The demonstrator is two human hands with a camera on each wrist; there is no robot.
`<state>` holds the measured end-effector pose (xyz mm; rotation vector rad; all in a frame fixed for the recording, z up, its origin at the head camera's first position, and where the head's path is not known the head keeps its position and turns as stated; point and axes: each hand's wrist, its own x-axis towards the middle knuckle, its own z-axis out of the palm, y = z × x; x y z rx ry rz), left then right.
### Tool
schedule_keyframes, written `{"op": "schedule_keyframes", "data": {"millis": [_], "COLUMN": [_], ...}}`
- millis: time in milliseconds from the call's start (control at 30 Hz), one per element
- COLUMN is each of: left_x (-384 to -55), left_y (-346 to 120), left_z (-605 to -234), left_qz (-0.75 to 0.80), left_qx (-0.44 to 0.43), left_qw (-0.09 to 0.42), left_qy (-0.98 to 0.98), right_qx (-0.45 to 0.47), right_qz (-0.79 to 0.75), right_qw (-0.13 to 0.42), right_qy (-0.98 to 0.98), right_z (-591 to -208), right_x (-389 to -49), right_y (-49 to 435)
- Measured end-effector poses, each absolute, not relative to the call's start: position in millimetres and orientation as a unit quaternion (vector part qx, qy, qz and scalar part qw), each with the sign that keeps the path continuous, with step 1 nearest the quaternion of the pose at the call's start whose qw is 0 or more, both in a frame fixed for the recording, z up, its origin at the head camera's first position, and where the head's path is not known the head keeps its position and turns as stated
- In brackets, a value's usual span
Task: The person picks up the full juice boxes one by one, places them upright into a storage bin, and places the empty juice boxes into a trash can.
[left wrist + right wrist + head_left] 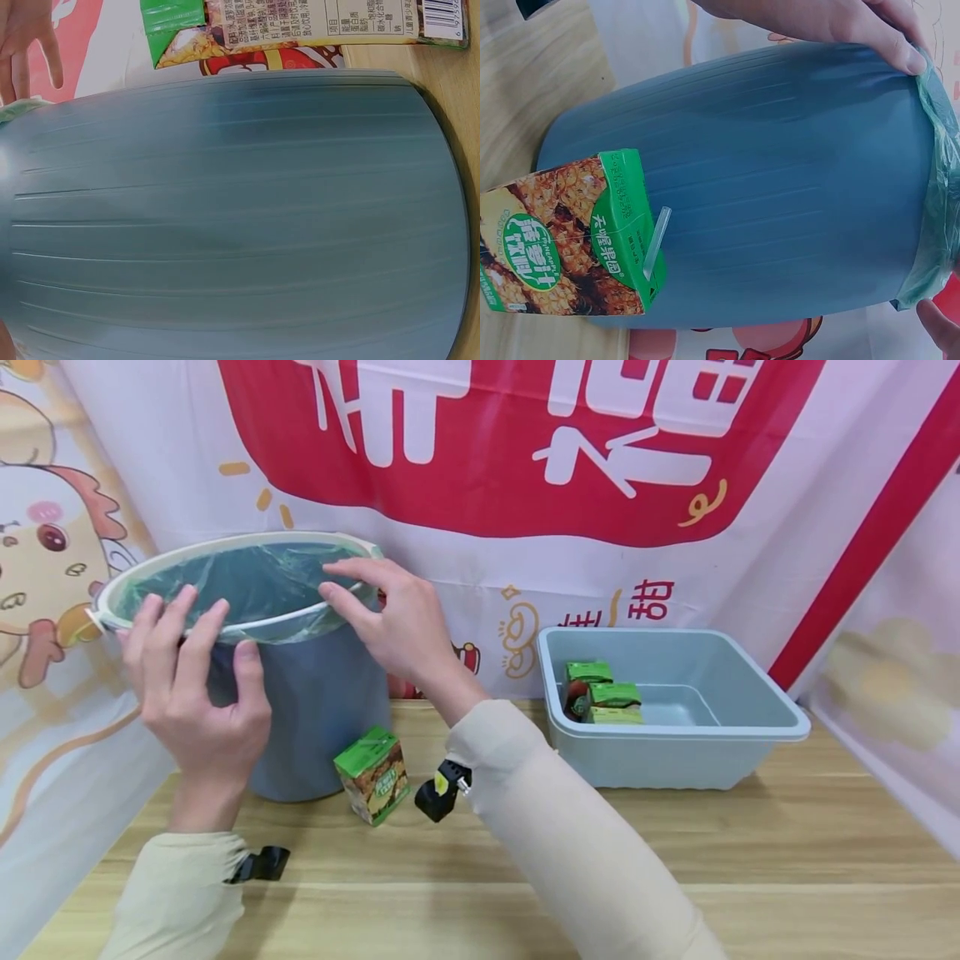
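Note:
A blue-grey trash bin [315,710] stands on the table, its white rim ring [288,618] over a thin green trash bag [247,581]. My left hand [198,693] is at the front left of the rim, fingers extended upward; its thumb [911,61] touches the bag's edge in the right wrist view. My right hand [401,618] is over the rim's right side, fingers extended and holding nothing visible. In the left wrist view, its fingers [51,56] are spread. A pineapple drink carton [373,774] with a straw [657,241] stands against the bin's front right.
To the right, a light blue plastic tub [675,752] holds several green-topped cartons [615,695] in its left end. A printed cloth [480,518] hangs behind the wooden table [600,843]. Black wrist mounts [442,791] stick out below the sleeves.

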<state>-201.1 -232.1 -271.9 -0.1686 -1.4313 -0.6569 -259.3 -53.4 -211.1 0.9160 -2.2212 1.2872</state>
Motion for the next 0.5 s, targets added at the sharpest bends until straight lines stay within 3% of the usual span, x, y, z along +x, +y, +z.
{"op": "schedule_keyframes", "data": {"millis": [200,400,500], "left_x": [-201,-201,-201], "left_y": [-234,-234,-234], "left_z": [-273,-273,-272], "left_qz": [-0.291,-0.292,-0.293], "left_qx": [-0.071,-0.066,-0.063], "left_qw": [0.698,0.697,0.697], "left_qy": [-0.65,-0.652,-0.651], "right_qx": [0.372,0.379,0.358], "right_qz": [0.524,0.579,0.607], "right_qw": [0.193,0.239,0.237], "right_qy": [-0.741,-0.681,-0.668], "right_z": [-221,-239,-251], "right_x": [-261,-258,-255], "right_y": [-48,-40,-38]}}
